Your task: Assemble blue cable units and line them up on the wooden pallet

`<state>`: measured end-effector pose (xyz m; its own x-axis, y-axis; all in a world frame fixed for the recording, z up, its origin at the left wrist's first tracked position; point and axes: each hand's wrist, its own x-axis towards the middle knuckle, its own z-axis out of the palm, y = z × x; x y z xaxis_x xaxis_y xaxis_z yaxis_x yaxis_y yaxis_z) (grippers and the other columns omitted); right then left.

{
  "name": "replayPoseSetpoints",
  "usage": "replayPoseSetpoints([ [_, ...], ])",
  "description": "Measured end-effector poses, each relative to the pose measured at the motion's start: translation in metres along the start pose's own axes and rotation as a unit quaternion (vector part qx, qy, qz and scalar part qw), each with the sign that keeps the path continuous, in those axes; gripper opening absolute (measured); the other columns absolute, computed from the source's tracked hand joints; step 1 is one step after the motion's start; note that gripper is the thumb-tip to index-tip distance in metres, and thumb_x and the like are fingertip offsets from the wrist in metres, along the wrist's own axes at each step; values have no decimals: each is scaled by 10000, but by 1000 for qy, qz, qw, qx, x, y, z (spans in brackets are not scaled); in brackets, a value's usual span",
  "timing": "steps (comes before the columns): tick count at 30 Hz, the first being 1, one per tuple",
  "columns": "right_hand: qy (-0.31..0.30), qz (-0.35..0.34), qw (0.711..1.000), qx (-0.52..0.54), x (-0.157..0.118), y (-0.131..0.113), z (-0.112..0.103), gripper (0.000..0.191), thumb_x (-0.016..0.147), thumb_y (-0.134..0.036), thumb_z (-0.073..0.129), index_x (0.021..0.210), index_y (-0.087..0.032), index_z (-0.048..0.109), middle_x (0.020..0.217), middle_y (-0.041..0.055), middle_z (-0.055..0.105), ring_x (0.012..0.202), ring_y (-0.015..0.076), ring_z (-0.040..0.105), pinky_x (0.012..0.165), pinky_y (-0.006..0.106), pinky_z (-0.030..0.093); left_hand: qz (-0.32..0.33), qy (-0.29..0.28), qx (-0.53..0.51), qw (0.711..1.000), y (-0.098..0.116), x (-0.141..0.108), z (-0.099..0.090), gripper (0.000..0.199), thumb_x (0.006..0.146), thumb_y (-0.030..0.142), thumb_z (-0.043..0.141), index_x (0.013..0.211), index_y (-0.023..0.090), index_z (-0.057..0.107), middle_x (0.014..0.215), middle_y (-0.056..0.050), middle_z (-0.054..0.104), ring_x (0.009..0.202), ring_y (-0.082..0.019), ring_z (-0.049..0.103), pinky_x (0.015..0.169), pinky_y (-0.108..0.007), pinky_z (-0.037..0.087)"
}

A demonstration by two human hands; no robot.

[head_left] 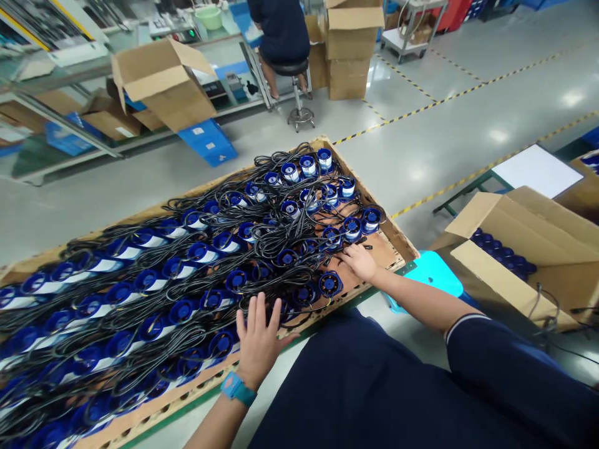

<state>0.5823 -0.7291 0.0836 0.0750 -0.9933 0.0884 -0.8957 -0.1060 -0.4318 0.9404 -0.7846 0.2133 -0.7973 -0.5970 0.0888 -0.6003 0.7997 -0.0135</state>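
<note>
Rows of blue-and-white round fan units [331, 284] stand in a long shallow wooden tray [154, 415], with bundles of black cable [285, 234] lying between them. Over the tray's near edge, my left hand [257, 340] is open with its fingers spread, close to the nearest fans and cables. It wears a blue-green wristband [238, 388]. My right hand [359, 262] is at the tray's right end, its fingers curled down at a black cable lead [367, 247] beside the fans. The hand hides part of that lead.
A turquoise stool [433, 274] stands beyond the tray's right corner. Right of it, an open carton [552, 255] holds blue parts. Across the aisle, a person [281, 31] sits at a workbench, near stacked cartons [353, 53] and a blue crate [208, 140].
</note>
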Motion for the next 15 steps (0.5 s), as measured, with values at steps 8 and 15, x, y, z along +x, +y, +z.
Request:
replayPoseSetpoints([
  [8,118,53,983,130,-71,-62,8,808,937,-555,627,1546,-123,319,1447,226,484,1348,356,451,1079,548,443,-13,-5,13,1000,-36,-17,21,855,881,314,737,1590,173,281,1624,-332,154,1470,-460,320,1118,-609,377],
  [15,91,129,969,190,-19,-84,39,861,710,-592,842,1347,-107,524,1260,213,613,1162,374,559,1008,561,467,-19,1,35,999,-38,-12,23,751,901,314,707,1552,155,367,1554,-340,311,1410,-437,418,1109,-594,386],
])
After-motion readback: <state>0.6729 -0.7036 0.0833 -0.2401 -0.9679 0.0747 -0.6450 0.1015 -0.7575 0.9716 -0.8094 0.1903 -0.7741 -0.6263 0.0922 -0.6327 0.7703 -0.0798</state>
